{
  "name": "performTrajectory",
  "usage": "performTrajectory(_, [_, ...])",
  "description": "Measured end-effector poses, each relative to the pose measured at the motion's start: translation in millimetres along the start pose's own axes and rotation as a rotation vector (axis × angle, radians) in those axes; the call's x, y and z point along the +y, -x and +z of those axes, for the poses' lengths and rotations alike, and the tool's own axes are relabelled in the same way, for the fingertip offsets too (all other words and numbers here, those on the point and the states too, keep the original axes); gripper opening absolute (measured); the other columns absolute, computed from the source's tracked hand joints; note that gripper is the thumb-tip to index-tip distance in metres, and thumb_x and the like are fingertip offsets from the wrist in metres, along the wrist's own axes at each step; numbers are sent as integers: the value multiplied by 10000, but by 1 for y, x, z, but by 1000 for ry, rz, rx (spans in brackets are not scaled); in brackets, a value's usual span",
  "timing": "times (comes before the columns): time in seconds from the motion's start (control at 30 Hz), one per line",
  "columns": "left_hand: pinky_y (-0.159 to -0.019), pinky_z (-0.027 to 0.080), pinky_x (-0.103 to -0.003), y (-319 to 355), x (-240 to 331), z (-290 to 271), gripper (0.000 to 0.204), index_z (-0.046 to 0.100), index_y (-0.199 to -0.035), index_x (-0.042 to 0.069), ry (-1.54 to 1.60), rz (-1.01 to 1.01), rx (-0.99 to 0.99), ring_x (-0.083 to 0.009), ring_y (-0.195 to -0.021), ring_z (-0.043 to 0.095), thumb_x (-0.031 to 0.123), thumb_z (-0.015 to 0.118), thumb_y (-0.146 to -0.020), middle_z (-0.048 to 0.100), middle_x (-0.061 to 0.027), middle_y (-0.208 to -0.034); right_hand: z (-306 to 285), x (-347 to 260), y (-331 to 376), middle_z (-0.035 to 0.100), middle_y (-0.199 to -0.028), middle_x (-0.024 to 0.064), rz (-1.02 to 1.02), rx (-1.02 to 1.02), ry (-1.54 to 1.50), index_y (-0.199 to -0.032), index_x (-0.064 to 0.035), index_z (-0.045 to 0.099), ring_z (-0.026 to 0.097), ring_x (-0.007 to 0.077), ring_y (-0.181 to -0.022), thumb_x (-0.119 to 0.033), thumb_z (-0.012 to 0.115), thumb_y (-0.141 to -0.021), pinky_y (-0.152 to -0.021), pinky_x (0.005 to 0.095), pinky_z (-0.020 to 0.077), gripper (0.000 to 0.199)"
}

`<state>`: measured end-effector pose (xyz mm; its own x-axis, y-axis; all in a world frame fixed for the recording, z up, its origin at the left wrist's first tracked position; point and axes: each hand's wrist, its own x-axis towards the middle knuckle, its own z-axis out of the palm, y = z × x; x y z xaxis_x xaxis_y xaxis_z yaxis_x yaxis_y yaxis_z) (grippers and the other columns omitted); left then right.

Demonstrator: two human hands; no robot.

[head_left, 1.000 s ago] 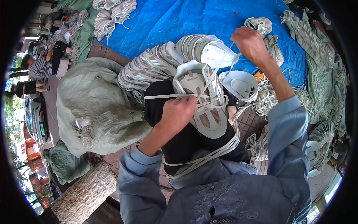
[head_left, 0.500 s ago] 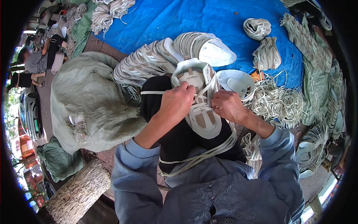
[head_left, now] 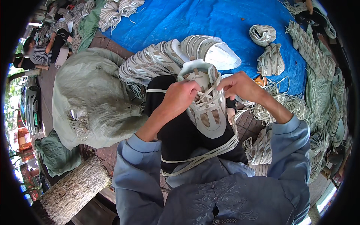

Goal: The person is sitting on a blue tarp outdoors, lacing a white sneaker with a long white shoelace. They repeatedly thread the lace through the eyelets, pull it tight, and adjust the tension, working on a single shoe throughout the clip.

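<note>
A beige and white sneaker upper (head_left: 210,125) lies over my black-covered leg, its toe cap toward me and its tongue and collar away from me. White laces (head_left: 204,106) cross its eyelet rows. On the upper's left side my left hand (head_left: 178,98) is closed in a pinch on a lace near the tongue. My right hand (head_left: 243,87) pinches another stretch of lace off the upper's right edge, its fingertips slightly raised. The exact lace ends inside the fingers are hidden. A bundle of loose laces (head_left: 210,156) is draped across my leg, below the toe.
Nested uppers (head_left: 152,60) form a long row behind, beside a blue tarp (head_left: 180,20). Two rolled uppers (head_left: 270,60) rest on it. A tangled lace pile (head_left: 290,107) lies right, a pale sack (head_left: 90,97) left, near a tree trunk (head_left: 77,189). A person (head_left: 43,52) sits far left.
My right hand has moved up and rightward from the eyelets, drawing lace with it. The left hand stays near the tongue. The whole view has shifted slightly.
</note>
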<state>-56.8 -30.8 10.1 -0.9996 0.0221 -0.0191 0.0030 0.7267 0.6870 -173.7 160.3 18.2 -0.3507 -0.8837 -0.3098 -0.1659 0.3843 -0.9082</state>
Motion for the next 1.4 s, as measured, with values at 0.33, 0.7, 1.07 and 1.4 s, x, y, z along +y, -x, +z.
performTrajectory(0.33, [-578,448,-392,1,-4,-16,37,556,-738,27,-279,109,-90,-317,-675,567,57,535,-743,556,-137,-736,-5,-2,8,543,-616,30,-434,-24,366,-562,-55,582,513,187,-711,-122,669,-529,-659,310,370,115])
performTrajectory(0.7, [-520,438,-380,21,-9,-31,54,472,-757,27,-445,275,46,-291,-639,546,3,506,-722,493,-122,-708,-15,2,-4,529,-719,-7,-681,214,860,-560,-84,562,502,180,-804,-133,677,-497,-715,328,382,140])
performTrajectory(1.07, [-554,461,-327,87,-52,-69,204,485,-814,27,-844,254,120,-241,-667,532,-3,523,-615,461,-90,-731,31,18,-19,505,-636,24,-554,147,311,-591,-45,564,494,210,-704,-80,684,-524,-630,302,407,142])
performTrajectory(1.4, [-554,451,-325,93,-63,-105,241,546,-869,61,-1066,100,316,-242,-675,516,5,535,-634,469,-82,-728,37,29,-7,552,-661,68,-129,270,33,-773,-59,594,540,215,-584,-67,653,-573,-541,303,435,209])
